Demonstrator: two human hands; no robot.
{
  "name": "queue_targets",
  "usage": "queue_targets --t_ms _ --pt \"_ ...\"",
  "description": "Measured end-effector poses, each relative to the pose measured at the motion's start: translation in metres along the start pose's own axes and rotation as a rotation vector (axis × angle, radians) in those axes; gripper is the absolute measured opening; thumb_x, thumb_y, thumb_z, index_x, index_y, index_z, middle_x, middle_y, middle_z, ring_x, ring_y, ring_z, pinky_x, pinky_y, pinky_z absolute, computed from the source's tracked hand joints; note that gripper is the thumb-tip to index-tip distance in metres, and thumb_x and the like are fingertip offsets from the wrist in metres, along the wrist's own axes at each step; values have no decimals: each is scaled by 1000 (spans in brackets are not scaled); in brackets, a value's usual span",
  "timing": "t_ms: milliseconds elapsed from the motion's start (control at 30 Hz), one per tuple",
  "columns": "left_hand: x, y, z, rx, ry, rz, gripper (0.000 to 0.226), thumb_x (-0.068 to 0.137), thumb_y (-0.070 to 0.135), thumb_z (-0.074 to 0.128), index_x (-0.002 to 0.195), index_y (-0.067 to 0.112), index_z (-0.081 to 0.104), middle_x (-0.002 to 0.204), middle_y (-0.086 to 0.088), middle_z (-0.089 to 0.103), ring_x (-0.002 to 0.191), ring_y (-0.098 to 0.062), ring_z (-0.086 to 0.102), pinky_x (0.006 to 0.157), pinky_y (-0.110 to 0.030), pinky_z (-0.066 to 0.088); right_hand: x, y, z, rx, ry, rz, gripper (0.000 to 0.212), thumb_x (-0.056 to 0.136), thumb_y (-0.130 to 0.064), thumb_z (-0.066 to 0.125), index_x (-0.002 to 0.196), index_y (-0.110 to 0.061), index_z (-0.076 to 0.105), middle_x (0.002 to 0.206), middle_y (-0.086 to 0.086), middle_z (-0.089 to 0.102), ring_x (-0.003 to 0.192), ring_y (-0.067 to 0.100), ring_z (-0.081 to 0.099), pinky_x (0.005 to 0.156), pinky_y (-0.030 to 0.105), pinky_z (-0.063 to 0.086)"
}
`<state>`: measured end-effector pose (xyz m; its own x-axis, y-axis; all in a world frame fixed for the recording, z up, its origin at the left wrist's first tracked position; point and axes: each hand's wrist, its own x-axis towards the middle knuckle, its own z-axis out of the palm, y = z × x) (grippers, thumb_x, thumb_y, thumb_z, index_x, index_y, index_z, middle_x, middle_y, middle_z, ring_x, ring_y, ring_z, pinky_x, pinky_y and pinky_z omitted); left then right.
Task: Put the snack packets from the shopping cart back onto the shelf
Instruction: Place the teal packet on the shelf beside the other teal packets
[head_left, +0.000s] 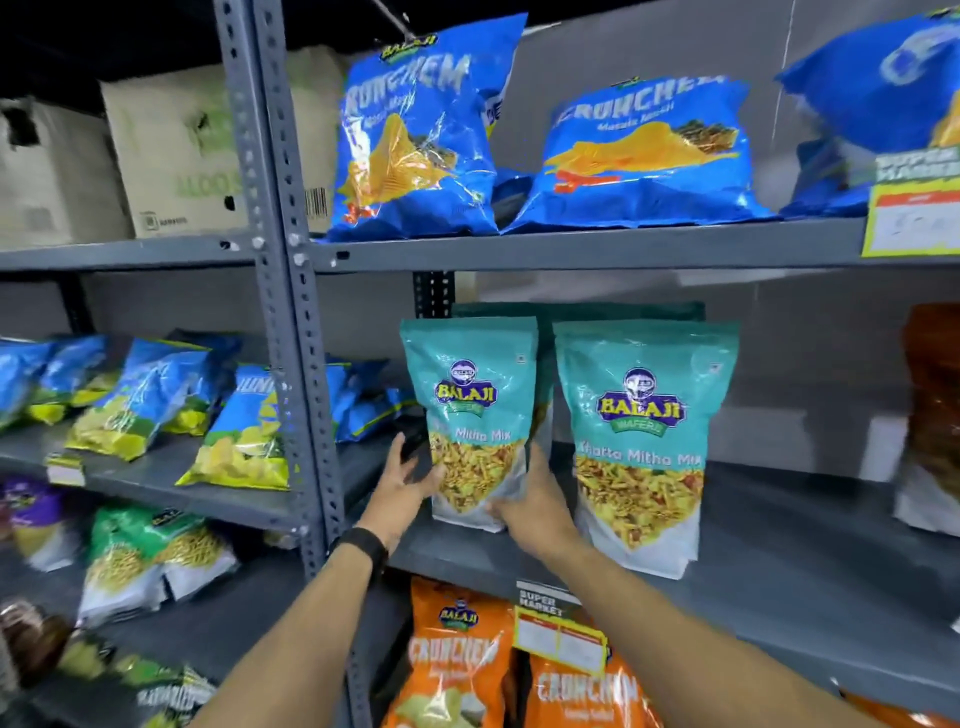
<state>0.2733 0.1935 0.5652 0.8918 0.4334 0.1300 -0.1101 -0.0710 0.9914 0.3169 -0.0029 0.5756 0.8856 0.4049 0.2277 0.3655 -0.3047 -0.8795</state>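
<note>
A teal Khatta Mitha Mix packet (470, 395) stands upright on the middle grey shelf (779, 545). Both hands grip its lower part: my left hand (402, 486) on its left edge, my right hand (535, 501) on its right edge and bottom corner. A second, matching teal packet (641, 431) stands just to the right, close beside the held one. Another teal packet (576, 310) shows behind the two. The shopping cart is out of sight.
Blue Crunchem bags (415, 135) sit on the shelf above, orange Crunchem bags (457, 660) on the shelf below with a yellow price tag (561, 642). A grey upright post (291, 312) stands left of my hands. Blue and green packets (140, 400) fill the left bay. An orange-brown packet (932, 415) stands far right.
</note>
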Motion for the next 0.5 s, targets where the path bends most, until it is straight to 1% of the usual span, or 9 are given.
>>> queue_targets --t_ms 33,67,100,167,233,267,367,433,500 --pt "4 -2 -1 -13 -32 -8 91 94 19 70 161 37 12 159 -13 42 149 -24 40 121 -44 34 7 2 2 -11 4 22 102 84 -20 79 161 -27 12 153 14 50 129 40 58 88 45 55" --pt "6 -3 -2 -22 -57 -9 85 95 17 69 161 35 18 155 -14 48 146 -25 44 121 -47 36 11 5 3 -38 21 24 97 82 -20 79 159 -24 19 147 13 55 125 37 60 87 44 55" --pt "7 -5 -2 -24 -77 -2 77 96 16 67 159 32 26 148 -14 56 141 -25 51 117 -46 41 13 10 4 -63 50 9 91 82 -21 80 156 -22 26 144 10 57 126 33 60 90 42 55" --pt "7 -10 -4 -17 -96 17 61 98 15 63 154 25 40 126 -3 70 121 -20 65 101 -36 53 10 21 6 -100 110 -44 81 87 -20 76 154 -22 31 146 7 56 133 30 54 97 42 51" --pt "1 -13 -6 -24 -105 30 51 99 15 61 147 27 47 109 7 75 104 -12 70 87 -28 58 1 31 9 -149 169 -98 74 91 -19 71 153 -26 32 147 5 53 134 29 53 95 34 47" --pt "-2 -12 -6 -20 -116 34 49 99 15 61 144 29 48 107 8 76 102 -10 70 85 -27 58 -3 35 11 -157 204 -120 72 92 -18 70 153 -28 33 147 4 53 134 27 53 93 30 44" --pt "-13 -7 -5 -28 -138 45 50 100 13 59 146 27 46 114 2 73 111 -18 68 95 -36 58 -10 38 14 -169 240 -140 75 92 -13 68 156 -27 31 151 5 50 137 26 51 95 26 40" --pt "-20 0 -4 -33 -138 58 53 100 11 58 150 22 43 118 -3 70 120 -26 65 106 -46 52 -11 32 12 -169 214 -131 77 93 -9 67 158 -24 29 155 5 47 141 28 48 99 31 43" --pt "-29 6 1 -19 -119 80 57 100 12 59 153 20 41 125 -6 68 128 -29 61 112 -49 47 -17 25 6 -154 178 -126 81 93 -6 65 161 -24 25 160 3 42 146 27 43 109 36 44"
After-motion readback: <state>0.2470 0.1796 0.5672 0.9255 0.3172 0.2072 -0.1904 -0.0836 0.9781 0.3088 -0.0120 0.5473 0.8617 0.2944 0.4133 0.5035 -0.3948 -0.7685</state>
